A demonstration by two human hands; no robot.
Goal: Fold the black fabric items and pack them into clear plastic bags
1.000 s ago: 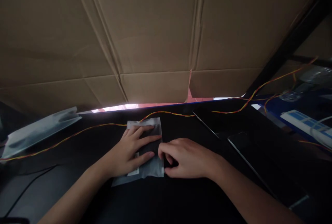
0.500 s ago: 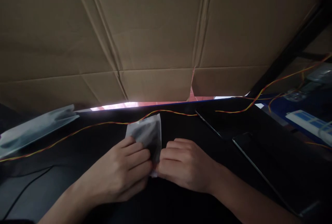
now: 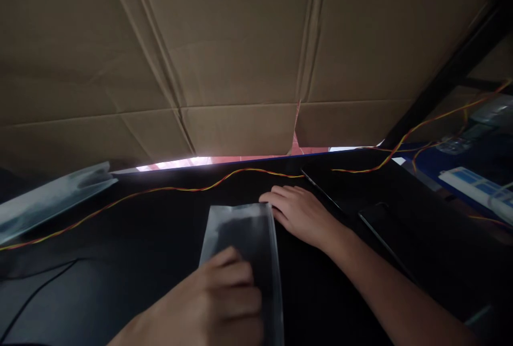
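A translucent plastic bag (image 3: 242, 223) stretches from the middle of the black table toward me, its upper edge facing away. My left hand (image 3: 216, 303) is curled over the lower left part of the bag and closed on it; slight blur softens the fingers and the hand hides that side. At the bag's far right corner, my right hand (image 3: 298, 212) has its fingers and thumb closed around the edge. Right of that hand lie two flat, dark, phone-like slabs, one farther off (image 3: 323, 188) and one nearer (image 3: 385, 234), the latter partly behind my forearm.
A twisted red-yellow wire (image 3: 160, 190) runs across the table (image 3: 132, 276). Another translucent bag (image 3: 56, 196) lies at left, above a thin black cable (image 3: 40, 292). A cardboard sheet (image 3: 240, 57) stands behind. A white-and-blue object (image 3: 476, 191) and a clear bottle (image 3: 481, 122) are at right.
The bag has come toward me and shows more of its length. My left hand has moved down and nearer; my right hand has moved up and right to the bag's far corner.
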